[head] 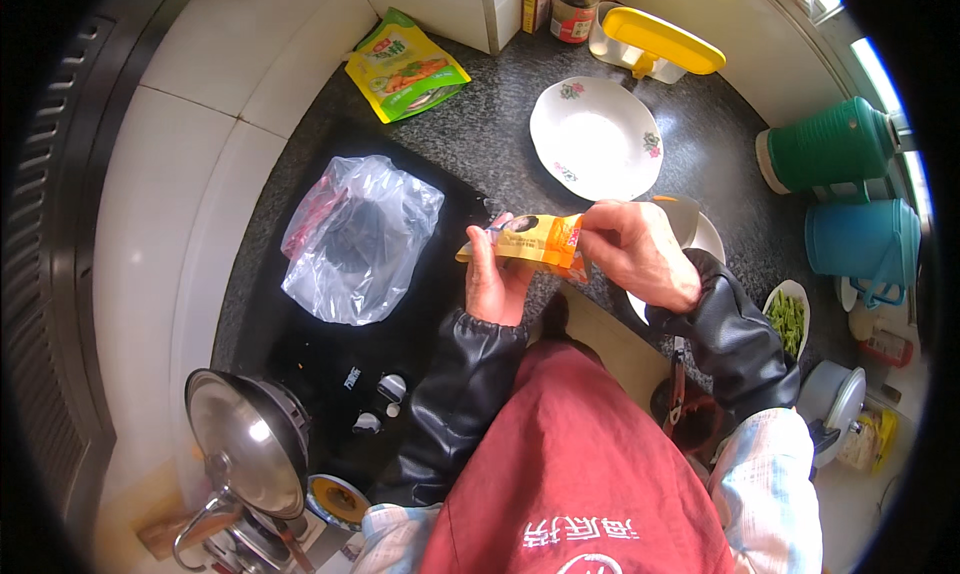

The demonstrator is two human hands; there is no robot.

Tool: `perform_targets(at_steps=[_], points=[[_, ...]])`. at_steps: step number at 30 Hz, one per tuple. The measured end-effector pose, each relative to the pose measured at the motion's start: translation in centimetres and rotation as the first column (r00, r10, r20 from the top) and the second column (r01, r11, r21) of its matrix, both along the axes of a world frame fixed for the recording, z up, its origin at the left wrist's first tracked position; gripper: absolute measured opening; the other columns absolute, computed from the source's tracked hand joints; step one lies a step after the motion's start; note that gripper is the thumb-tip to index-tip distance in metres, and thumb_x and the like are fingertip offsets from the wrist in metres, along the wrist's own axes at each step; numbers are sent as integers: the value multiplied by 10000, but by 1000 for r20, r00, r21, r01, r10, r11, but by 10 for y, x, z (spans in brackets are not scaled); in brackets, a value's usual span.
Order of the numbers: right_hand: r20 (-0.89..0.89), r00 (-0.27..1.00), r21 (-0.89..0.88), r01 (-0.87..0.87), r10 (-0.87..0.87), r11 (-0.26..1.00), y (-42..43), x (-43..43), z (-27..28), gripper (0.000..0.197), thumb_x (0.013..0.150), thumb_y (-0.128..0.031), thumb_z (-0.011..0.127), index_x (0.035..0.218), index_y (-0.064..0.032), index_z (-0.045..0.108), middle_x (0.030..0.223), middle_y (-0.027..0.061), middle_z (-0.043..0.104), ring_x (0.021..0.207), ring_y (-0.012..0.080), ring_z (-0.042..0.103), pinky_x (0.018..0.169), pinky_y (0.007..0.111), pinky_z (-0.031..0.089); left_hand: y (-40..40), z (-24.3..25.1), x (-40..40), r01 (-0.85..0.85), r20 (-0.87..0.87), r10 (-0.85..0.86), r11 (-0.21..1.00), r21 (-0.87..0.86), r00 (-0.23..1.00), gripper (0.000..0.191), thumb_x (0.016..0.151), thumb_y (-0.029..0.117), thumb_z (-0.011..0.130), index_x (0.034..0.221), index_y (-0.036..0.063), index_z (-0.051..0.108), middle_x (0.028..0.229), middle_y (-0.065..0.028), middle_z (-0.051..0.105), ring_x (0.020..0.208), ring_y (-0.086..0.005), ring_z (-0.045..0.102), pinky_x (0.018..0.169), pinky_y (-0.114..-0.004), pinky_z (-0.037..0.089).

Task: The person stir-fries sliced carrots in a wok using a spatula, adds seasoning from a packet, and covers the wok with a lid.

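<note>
An orange and yellow seasoning packet (529, 238) is held level in front of the red apron. My left hand (495, 278) grips its left part, thumb on the near side. The fingers of my right hand (641, 251) pinch its right end; whether that end is torn cannot be made out. Just beyond the packet stands a white floral dish (596, 143). Below my right wrist a white plate (709, 238) is partly hidden, with a broad metal blade (677, 218) on it. To the left, a clear plastic bag (364, 244) covers something on the black glass cooktop (300, 353).
A yellow-green seasoning pouch (409, 68) lies at the back. Behind the dish are a jar (574, 19) and a yellow-lidded container (660, 41). Green chopped vegetables (786, 323), a pressure cooker (832, 405) and a blue bucket (859, 242) are right. A lidded wok (247, 443) stands lower left.
</note>
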State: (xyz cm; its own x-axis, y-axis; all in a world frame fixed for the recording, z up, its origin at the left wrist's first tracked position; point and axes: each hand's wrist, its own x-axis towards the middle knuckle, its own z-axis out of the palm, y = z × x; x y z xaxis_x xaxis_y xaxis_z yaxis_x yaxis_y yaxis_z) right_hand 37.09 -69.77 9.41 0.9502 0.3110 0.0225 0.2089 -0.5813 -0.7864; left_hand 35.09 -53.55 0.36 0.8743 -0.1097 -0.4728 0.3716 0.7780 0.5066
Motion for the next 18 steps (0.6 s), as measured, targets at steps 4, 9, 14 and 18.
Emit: perform_targets(at_steps=[4, 9, 14, 18], points=[[-128, 985, 61, 123, -115, 991, -10, -9, 9, 103, 729, -75, 539, 730, 17, 587, 587, 123, 548, 508, 169, 526, 504, 272, 420, -4, 0, 2, 6, -19, -7, 999, -45, 1000, 573, 812, 513, 417, 1103, 19, 413, 1059, -88, 485, 983, -200, 485, 858, -341, 412], [-186, 961, 112, 227, -204, 967, -28, -18, 15, 98, 760, -54, 544, 744, 34, 583, 588, 16, 516, 534, 60, 460, 493, 206, 373, -4, -2, 3, -11, -37, 8, 995, -97, 999, 555, 790, 510, 453, 1071, 32, 435, 1059, -94, 493, 992, -223, 493, 874, -362, 414], [-195, 954, 220, 270, -229, 937, -40, -23, 11, 96, 773, -44, 537, 758, 38, 586, 606, 13, 535, 562, 58, 474, 512, 195, 380, -10, -2, 2, -1, -47, -5, 991, -134, 999, 572, 778, 520, 466, 1067, 27, 443, 1081, -110, 487, 1016, -234, 484, 890, -372, 409], [-214, 944, 212, 295, -251, 932, -44, -25, 12, 98, 774, -49, 545, 768, 38, 587, 634, 18, 555, 586, 55, 486, 528, 190, 386, -11, -4, 2, 3, -81, -16, 988, -156, 997, 593, 771, 528, 473, 1075, 20, 437, 1090, -122, 479, 1029, -241, 474, 904, -374, 399]])
